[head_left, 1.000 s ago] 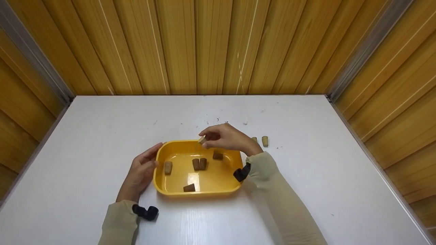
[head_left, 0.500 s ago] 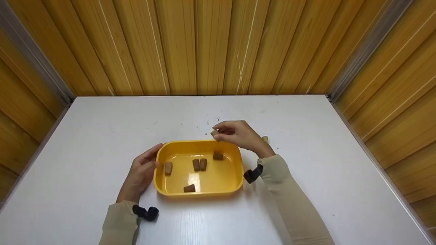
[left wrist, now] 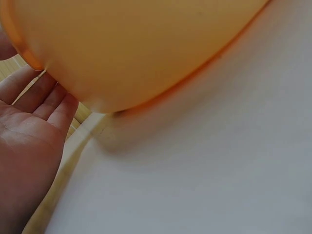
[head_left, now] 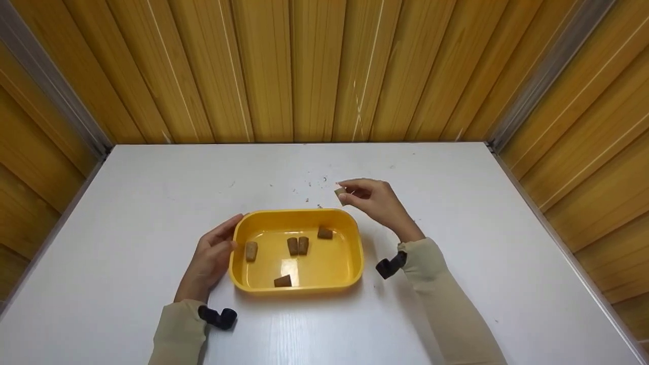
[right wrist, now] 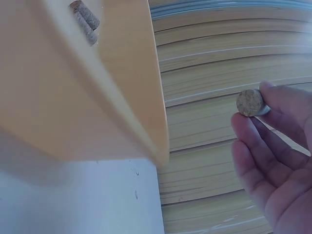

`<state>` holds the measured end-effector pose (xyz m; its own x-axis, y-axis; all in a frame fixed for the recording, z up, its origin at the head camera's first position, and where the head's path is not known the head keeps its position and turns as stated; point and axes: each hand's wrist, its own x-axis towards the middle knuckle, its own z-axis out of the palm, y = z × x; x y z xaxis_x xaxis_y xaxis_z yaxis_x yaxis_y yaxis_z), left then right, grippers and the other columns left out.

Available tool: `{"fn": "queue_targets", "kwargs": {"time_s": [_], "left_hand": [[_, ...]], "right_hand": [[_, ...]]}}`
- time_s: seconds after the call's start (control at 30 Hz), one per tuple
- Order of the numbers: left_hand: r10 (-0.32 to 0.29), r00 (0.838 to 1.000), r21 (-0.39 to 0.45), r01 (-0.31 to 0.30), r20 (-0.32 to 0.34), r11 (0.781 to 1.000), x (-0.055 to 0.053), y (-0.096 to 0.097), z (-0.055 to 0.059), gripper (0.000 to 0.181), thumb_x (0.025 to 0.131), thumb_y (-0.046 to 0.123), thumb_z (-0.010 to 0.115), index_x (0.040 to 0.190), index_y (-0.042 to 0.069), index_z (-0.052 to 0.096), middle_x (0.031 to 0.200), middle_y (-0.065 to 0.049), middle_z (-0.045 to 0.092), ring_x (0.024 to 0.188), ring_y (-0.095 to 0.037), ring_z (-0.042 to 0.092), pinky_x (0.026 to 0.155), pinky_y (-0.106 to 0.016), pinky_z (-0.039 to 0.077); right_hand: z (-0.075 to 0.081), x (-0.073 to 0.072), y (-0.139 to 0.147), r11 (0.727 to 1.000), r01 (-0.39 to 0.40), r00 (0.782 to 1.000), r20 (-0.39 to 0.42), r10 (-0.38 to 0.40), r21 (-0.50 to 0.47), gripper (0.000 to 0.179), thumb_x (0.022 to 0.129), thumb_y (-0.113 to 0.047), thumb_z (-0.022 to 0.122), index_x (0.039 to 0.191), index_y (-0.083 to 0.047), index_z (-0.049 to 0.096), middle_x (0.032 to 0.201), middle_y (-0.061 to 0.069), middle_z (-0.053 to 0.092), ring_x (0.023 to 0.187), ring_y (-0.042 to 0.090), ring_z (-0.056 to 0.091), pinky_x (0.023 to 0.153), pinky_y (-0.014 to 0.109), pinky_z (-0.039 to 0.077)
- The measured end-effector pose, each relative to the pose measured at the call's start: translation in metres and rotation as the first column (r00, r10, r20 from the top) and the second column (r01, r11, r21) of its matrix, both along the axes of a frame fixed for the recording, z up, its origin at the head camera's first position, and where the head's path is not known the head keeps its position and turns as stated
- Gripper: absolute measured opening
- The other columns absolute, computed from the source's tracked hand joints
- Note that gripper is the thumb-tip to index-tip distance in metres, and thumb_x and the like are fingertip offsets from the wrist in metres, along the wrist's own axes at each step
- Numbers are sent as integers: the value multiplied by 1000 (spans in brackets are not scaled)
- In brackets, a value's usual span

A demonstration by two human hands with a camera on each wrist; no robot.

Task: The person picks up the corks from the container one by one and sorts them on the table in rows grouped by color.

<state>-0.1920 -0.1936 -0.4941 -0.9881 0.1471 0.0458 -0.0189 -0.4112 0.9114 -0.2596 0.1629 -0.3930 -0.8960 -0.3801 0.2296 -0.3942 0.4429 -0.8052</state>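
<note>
A yellow plastic tray holds several tapered cork stoppers. One lighter cork lies near the left wall, and a close pair, including this darker cork, is near the middle. My left hand holds the tray's left end, thumb at the rim and fingers against the outer wall; the left wrist view shows those fingers at the corner. Beyond the tray's far right corner, my right hand pinches another cork stopper between thumb and fingertips, its round end facing the right wrist camera.
The tray stands on a white table with small dark specks beyond the tray. Wood-patterned panels rise at the back and both sides. A black wrist camera sits on each sleeve.
My right hand has moved right with the cork, from over the tray's far rim to beyond its right corner. Corks seen on the table are now hidden behind it. My left hand stays put.
</note>
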Motion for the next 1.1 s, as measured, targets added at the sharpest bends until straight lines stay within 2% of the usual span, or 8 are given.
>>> {"fn": "queue_targets", "kwargs": {"time_s": [0.3, 0.53, 0.63, 0.73, 0.83, 0.97, 1.1], "left_hand": [[2, 998, 19, -3, 60, 1000, -2, -1, 0, 59, 87, -9, 50, 144, -3, 38, 137, 1, 56, 129, -13, 50, 107, -24, 41], [-10, 998, 17, 9, 61, 1000, 0, -1, 0, 58, 90, -8, 51, 145, -2, 37, 137, 2, 55, 130, -12, 50, 108, -24, 41], [-13, 998, 22, 11, 61, 1000, 0, -2, 1, 57, 90, -7, 50, 145, -2, 36, 137, 2, 56, 129, -12, 50, 107, -25, 41], [-17, 998, 24, 16, 59, 1000, 0, -1, 3, 57, 90, -6, 51, 145, -2, 36, 137, 2, 56, 129, -12, 50, 108, -25, 41], [-22, 998, 20, 20, 59, 1000, 0, -1, 3, 57, 91, -5, 52, 146, -2, 35, 137, 2, 56, 129, -12, 50, 108, -25, 41], [-18, 998, 25, 16, 60, 1000, 0, -1, 3, 58, 90, -6, 51, 145, -3, 36, 137, 2, 56, 129, -12, 51, 108, -25, 41], [-12, 998, 22, 11, 57, 1000, -1, -1, 2, 58, 89, -8, 50, 145, -4, 34, 136, 2, 56, 128, -11, 51, 107, -25, 41]], "right_hand": [[-10, 0, 18, 993, 116, 992, 50, -116, 4, 40, 88, -31, 69, 122, -11, 66, 107, 8, 69, 90, 19, 66, 79, 23, 55], [-12, -2, 33, 988, 151, 987, 53, -152, 19, 41, 86, -35, 69, 122, -14, 67, 108, 7, 69, 95, 20, 65, 91, 35, 55], [-14, -3, 40, 985, 171, 983, 58, -172, 33, 43, 86, -37, 69, 122, -14, 67, 108, 7, 69, 95, 20, 65, 91, 34, 54], [-17, -3, 46, 980, 194, 978, 71, -197, 50, 42, 86, -37, 69, 122, -15, 67, 107, 6, 69, 93, 19, 64, 87, 26, 55], [-20, -3, 52, 973, 220, 970, 92, -225, 64, 43, 86, -37, 69, 122, -15, 67, 108, 7, 68, 91, 19, 63, 74, 18, 54], [-25, -4, 60, 965, 252, 958, 118, -260, 74, 46, 86, -39, 69, 124, -14, 65, 110, 8, 68, 92, 20, 61, 66, 15, 52], [-32, -5, 69, 959, 273, 952, 123, -280, 75, 49, 87, -39, 68, 126, -10, 64, 113, 9, 68, 98, 20, 62, 80, 15, 52]]}}
